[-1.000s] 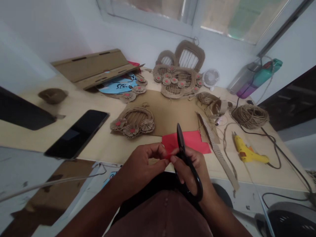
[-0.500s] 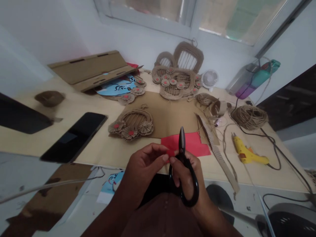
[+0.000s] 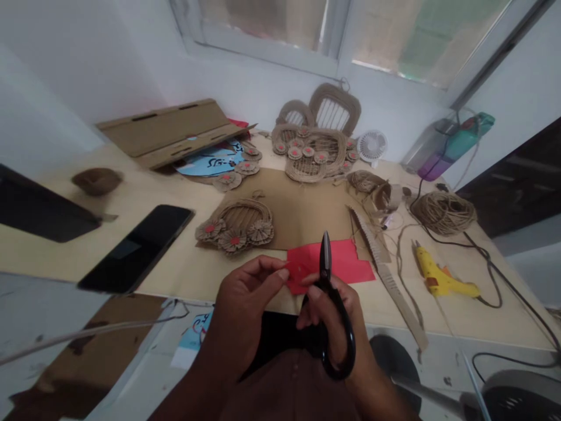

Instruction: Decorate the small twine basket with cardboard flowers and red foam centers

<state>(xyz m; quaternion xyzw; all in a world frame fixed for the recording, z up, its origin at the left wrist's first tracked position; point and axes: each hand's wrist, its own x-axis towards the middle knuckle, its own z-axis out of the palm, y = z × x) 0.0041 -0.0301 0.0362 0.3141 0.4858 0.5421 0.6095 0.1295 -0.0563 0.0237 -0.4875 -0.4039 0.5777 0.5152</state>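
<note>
My left hand (image 3: 249,292) is pinched at the fingertips around a small red paper piece (image 3: 295,272), whose outline blends with the red paper sheet behind it. In my right hand (image 3: 339,310) are black-handled scissors (image 3: 325,263), their blades together and pointing up and away from me. The right thumb and index finger are slightly apart from the red piece. Beneath and just beyond the hands lies the red paper sheet (image 3: 346,260), cut unevenly at its right side. Left of it sits a woven twine ornament (image 3: 241,216) with several pleated paper flowers, one of them unfinished-looking without a red centre.
A yellow glue gun (image 3: 440,275) and a twine ball (image 3: 445,210) lie at the right. Corrugated cardboard strip (image 3: 385,269) slants beside the red sheet. A phone (image 3: 138,248) lies left; twine decorations (image 3: 313,146), a small fan (image 3: 372,146) and folded cardboard (image 3: 166,131) stand behind.
My right fingers have let go of the small red piece and drawn back with the scissors. My left hand has shifted slightly left. The view has tilted a little upward.
</note>
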